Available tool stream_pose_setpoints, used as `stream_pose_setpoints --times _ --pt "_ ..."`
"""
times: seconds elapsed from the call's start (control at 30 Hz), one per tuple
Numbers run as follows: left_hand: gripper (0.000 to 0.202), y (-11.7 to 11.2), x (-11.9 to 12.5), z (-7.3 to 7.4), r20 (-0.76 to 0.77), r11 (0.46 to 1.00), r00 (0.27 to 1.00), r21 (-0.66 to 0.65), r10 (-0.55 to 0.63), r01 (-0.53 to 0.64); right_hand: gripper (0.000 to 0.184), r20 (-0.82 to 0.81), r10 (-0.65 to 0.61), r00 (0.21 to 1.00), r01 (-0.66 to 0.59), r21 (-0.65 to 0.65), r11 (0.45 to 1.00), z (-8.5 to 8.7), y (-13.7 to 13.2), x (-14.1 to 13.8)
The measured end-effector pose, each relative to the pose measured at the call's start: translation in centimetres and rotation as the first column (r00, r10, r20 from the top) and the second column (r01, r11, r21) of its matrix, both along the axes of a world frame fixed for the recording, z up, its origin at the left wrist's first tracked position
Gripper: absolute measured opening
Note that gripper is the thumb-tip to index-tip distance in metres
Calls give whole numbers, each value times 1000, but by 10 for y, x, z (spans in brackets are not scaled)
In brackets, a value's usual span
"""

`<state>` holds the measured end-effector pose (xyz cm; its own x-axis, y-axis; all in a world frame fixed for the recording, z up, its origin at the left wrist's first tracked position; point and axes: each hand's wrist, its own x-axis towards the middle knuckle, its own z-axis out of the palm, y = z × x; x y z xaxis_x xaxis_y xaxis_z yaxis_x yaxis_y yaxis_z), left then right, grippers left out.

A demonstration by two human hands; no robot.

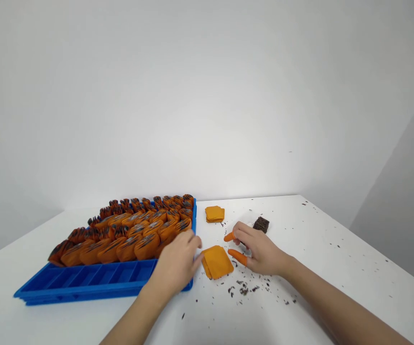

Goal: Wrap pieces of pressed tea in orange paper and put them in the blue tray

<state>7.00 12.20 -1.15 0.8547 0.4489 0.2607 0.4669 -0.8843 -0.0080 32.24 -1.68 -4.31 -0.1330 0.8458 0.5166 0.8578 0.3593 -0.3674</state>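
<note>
Orange square stack (218, 262) lies flat on the white table (339, 273), between the two hands, right of the blue tray (95, 289). Roughly square, so no clear long axis; sides sit slightly skewed to the person, one corner area toward the right hand. Left hand (178, 258): fingers bent, thumb and index parted, thumb tip at the stack's left edge; contact can't be told. Right hand (260, 250): released, thumb and index spread apart, both in orange finger covers (237, 257), pointing at the stack, nothing pinched between tips. Stack is matte, thin, layers offset at left. Dark flakes (243, 290) scattered near it. Second orange stack (214, 214) farther back, dark block (261, 224) beyond right hand. Tray holds rows of orange pouches (147, 246) with dark tops; front compartments bare.
</note>
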Motion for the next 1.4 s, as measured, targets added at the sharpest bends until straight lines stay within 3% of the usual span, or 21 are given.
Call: stream_pose_setpoints --times 0.07,0.1,0.23,0.37,0.63,0.73,0.8,0.9,1.0,1.07,1.13,1.2,1.3,1.4 --pt "19 -12 15 0 -78 971 974 -121 -214 204 18 6 -3 1000 3 -4 1000 0 0 1" --pt "24 -16 21 -2 -115 958 959 -155 -261 242 18 9 -2 1000 2 -7 1000 1 0 1" --pt "25 -21 38 -16 -188 959 947 -161 -261 232 17 38 -4 999 4 -15 1000 2 0 3" --pt "28 -15 39 -30 -184 955 940 -127 -289 269 17 76 -29 997 31 -15 999 2 0 4" --pt "25 -1 33 -41 -2 929 933 93 -359 358 37 69 -20 997 23 -39 999 3 1 2" --pt "23 1 31 -37 148 917 909 147 -390 370 26 87 -35 996 38 -35 999 0 3 -2" --pt "23 0 29 -34 238 916 884 113 -401 385 23 39 -44 998 45 -15 999 -1 4 -4" --pt "23 -1 26 -30 419 921 840 -22 -345 389 29 -179 -42 983 42 -2 999 1 5 -8" --pt "41 -4 25 -31 590 905 795 -251 -138 344 41 -464 -65 884 46 -51 998 5 7 -11" --pt "43 -7 27 -33 633 839 774 -413 -14 353 45 -648 -53 760 -11 -94 996 7 8 -13" --pt "26 -9 29 -35 653 754 757 -514 34 409 44 -776 -18 630 -97 -102 990 7 10 -17" --pt "24 -11 31 -34 682 682 730 -555 46 476 44 -821 15 570 -158 -92 983 8 11 -20" --pt "30 -11 32 -31 729 631 680 -563 76 534 42 -775 44 631 -171 -84 982 8 11 -20" --pt "26 -12 31 -26 747 679 663 -513 50 526 40 -655 -8 755 -94 -120 988 6 9 -16"
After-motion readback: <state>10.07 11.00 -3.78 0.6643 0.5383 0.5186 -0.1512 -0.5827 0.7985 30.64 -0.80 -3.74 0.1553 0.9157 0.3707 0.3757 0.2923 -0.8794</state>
